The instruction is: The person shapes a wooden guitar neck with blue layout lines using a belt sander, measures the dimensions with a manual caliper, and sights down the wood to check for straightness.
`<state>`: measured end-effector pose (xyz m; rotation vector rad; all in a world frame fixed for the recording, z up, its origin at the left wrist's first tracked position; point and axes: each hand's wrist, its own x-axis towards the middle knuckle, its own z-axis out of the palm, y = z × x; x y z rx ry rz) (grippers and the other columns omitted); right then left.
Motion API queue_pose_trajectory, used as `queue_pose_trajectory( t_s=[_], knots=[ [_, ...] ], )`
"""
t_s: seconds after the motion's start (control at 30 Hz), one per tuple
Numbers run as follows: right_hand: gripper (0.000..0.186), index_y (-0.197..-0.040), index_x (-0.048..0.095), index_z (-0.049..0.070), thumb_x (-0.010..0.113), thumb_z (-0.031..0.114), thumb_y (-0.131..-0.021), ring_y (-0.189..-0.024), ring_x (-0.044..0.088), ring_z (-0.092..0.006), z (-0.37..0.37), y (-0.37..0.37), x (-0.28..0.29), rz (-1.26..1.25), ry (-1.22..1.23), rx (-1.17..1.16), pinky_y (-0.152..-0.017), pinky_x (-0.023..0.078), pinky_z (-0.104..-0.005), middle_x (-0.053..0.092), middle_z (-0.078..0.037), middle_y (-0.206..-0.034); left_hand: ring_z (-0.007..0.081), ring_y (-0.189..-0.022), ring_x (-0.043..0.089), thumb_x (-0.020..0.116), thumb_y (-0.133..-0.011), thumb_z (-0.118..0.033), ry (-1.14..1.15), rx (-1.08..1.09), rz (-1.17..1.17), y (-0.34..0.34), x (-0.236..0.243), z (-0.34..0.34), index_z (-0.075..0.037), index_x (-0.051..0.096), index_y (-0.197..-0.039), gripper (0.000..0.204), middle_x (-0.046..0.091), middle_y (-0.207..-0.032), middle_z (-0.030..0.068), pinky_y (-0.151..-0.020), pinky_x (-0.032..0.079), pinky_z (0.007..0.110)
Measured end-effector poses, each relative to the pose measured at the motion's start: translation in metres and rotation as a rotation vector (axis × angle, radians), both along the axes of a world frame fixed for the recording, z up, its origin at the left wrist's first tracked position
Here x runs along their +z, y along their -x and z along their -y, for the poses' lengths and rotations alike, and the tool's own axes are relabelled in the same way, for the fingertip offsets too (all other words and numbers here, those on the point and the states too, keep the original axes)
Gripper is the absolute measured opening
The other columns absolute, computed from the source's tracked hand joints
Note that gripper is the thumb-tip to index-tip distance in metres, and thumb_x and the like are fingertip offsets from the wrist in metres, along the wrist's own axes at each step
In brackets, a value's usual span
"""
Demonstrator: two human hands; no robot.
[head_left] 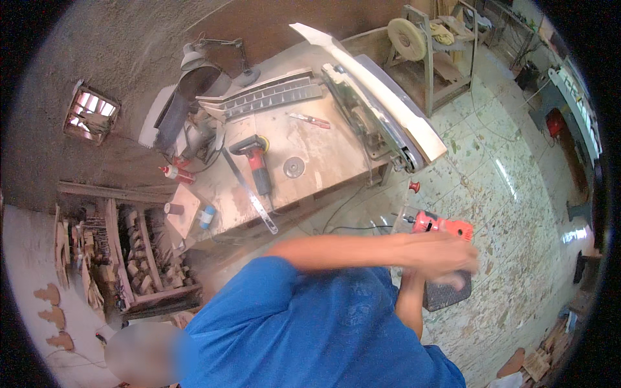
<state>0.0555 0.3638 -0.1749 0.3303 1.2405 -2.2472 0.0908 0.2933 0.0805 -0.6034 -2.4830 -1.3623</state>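
Note:
My left arm reaches across to the right, and my left hand (446, 253) is smeared by motion. It overlaps the near side of a red handheld power tool (440, 225), which has a clear guard or base on its left end. My right forearm (411, 304) comes up beneath the left wrist. The right hand's fingers are mostly hidden behind the left hand, so its grip does not show. Just below the hands is a dark, textured box-like object (447, 296), partly covered by them. A small red spool-shaped piece (414, 187) appears beyond the tool.
The wooden workbench (304, 142) carries a red-black angle sander (257, 165), round disc (294, 167), metal ruler (249, 187) and desk lamp (244, 76). A long pale wooden piece (381, 90) lies along a belt sander (349, 97) at its right end. A wood rack (139, 258) stands left.

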Motion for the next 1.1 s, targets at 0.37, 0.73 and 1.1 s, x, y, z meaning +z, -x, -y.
queue_pose_trajectory(
  t_s=[0.37,0.73,1.1],
  knots=[
    [0.032,-0.109,0.062,0.014,0.068,0.041,-0.092,-0.099,0.067,-0.0282,0.136,-0.101,0.026,0.418,0.222,0.288,-0.088,0.054,-0.0449,0.069,-0.008,-0.106,0.0275,-0.113,0.068,0.076,-0.093,-0.029,-0.473,0.344,0.541,-0.295,-0.01,0.131,-0.001,0.072,-0.113,0.035,0.073,-0.115,0.0139,-0.102,0.05,0.041],
    [0.033,-0.111,0.062,0.016,0.067,0.042,-0.093,-0.093,0.064,-0.0223,0.378,-0.205,-0.031,0.479,0.226,0.201,-0.084,0.054,-0.0407,0.066,-0.003,-0.105,0.0192,-0.111,0.068,0.075,-0.094,-0.024,-0.819,0.984,0.608,-0.428,-0.057,0.124,-0.001,0.073,-0.114,0.03,0.075,-0.112,0.009,-0.101,0.051,0.036],
    [0.056,-0.112,0.068,0.006,0.071,0.055,-0.085,-0.096,0.062,-0.0223,0.451,-0.265,-0.075,0.471,-0.266,0.129,-0.089,0.05,-0.0394,0.067,-0.008,-0.108,0.0143,-0.098,0.068,0.077,-0.091,-0.021,-1.054,1.352,0.582,-0.467,-0.085,0.105,0.001,0.071,-0.113,0.031,0.077,-0.113,0.0124,-0.084,0.051,0.028]
  ],
)
